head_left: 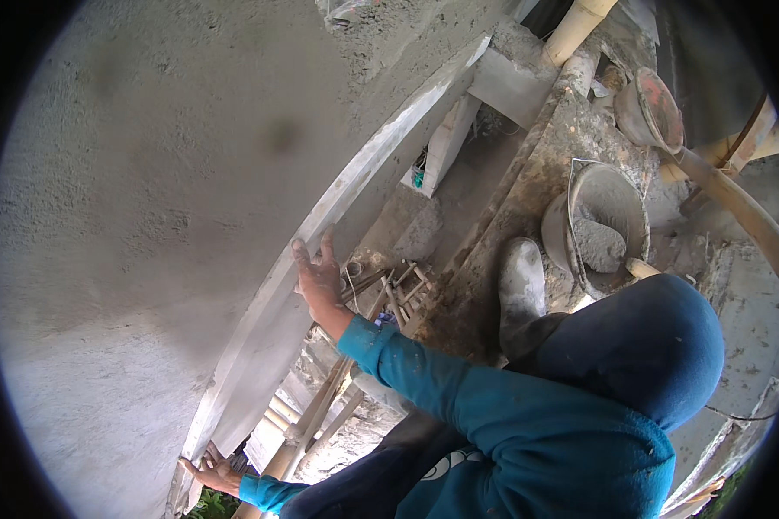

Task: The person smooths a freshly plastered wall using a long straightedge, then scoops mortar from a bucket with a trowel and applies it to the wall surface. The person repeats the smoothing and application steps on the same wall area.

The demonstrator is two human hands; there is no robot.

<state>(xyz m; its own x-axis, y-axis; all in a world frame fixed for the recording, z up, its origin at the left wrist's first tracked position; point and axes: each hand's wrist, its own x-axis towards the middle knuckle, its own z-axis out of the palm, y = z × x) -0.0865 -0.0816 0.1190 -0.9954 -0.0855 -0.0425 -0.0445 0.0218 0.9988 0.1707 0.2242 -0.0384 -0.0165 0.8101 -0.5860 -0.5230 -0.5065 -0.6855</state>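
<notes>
A long, pale, mortar-smeared straightedge (264, 303) runs diagonally along the edge of a grey plastered wall (147, 199). My right hand (320, 284) grips it around its middle, thumb and a finger spread across the bar. Farther down, at the lower left, my left hand (214, 472) holds the same bar near its end, fingers over its edge. Part of that hand's grip is hidden. Both arms wear teal sleeves, and the right arm (493, 398) stretches across the view.
A bucket (558, 229) with grey mortar stands beside my boot (522, 290), a pale handle (642, 269) at its rim. Another bucket (649, 112) lies tilted beyond it. Bamboo poles (736, 203) cross at the right. Below the bar are wooden sticks (398, 294) and a drop to lower ground.
</notes>
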